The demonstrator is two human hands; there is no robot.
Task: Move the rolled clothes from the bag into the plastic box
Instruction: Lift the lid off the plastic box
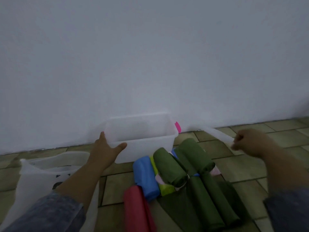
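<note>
Red roll [137, 210] lay nearest, at 6 o'clock, heading the heap of rolled clothes [168, 166] on the tiled floor. White bag [33, 173] slumped at 8. Plastic box [147, 148] at 12, hard against the wall, looked empty; by my reading, nothing loaded yet. Left hand [103, 151] spread flat on its near-left corner. Right hand [250, 143] at 3, clenched on a translucent sheet [219, 133], possibly the lid. Open floor right of the box.

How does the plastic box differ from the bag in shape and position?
The plastic box is rigid and rectangular; the bag is soft and crumpled. The box stands by the wall; the bag lies nearer, to its left. The left hand rests on the box's corner, not on the bag. The box has a pink clip; the bag bears dark print. Both are translucent white.
</note>
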